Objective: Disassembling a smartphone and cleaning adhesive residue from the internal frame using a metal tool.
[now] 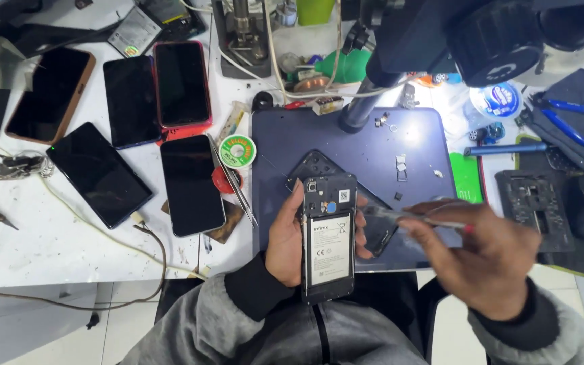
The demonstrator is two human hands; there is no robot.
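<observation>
Left hand [285,240]: wrapped around the left edge of an opened black smartphone with its back cover off and a white-labelled battery exposed [328,236]. Palm sits behind and to the left of the phone; one fingertip shows at its right edge, so the grip spans the full width. Phone held upright, camera end away from the person, lifted over the near edge of a dark blue rectangular work mat [366,145].

Right hand [491,260]: closed around a thin, motion-blurred metal tool, probably tweezers [410,215]. The tool runs leftward from the fingers; its tip lies just beside the phone's right edge, near the top of the battery. Contact cannot be judged through the blur.

Surroundings: a black back cover [315,165] lies on the mat behind the phone. Five dark-screened phones [133,132] lie on the white bench to the left, beside a green solder reel [238,151].
</observation>
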